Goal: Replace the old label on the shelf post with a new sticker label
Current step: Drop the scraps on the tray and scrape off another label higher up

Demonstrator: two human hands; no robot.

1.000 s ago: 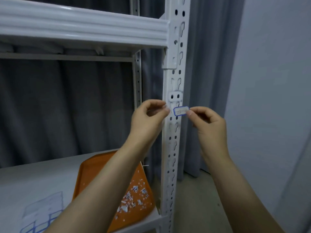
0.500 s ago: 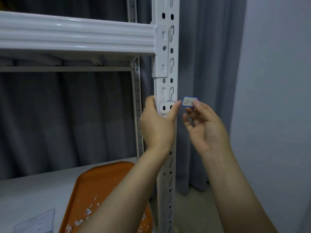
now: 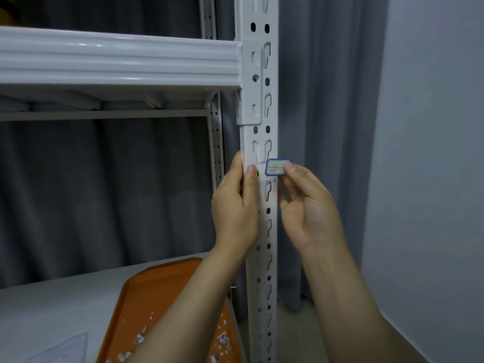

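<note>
Now I am at the placing step. My right hand pinches the small blue-bordered paper sticker label by its right end in its fingertips. It holds the label level against the right half of the white perforated steel shelf post, below the glossy white shelf beam. Whether the label is stuck down yet I cannot tell.

My left hand grips the post from its left side, thumb flat on the front face beside a pale rectangular patch. I take that patch for the label's spot; whether old paper is on it I cannot tell.

Next, I judge, the sticker must go left over that patch, square to the post, then be pressed flat from one end. Low down, an orange plastic tray holds torn paper scraps.
</note>
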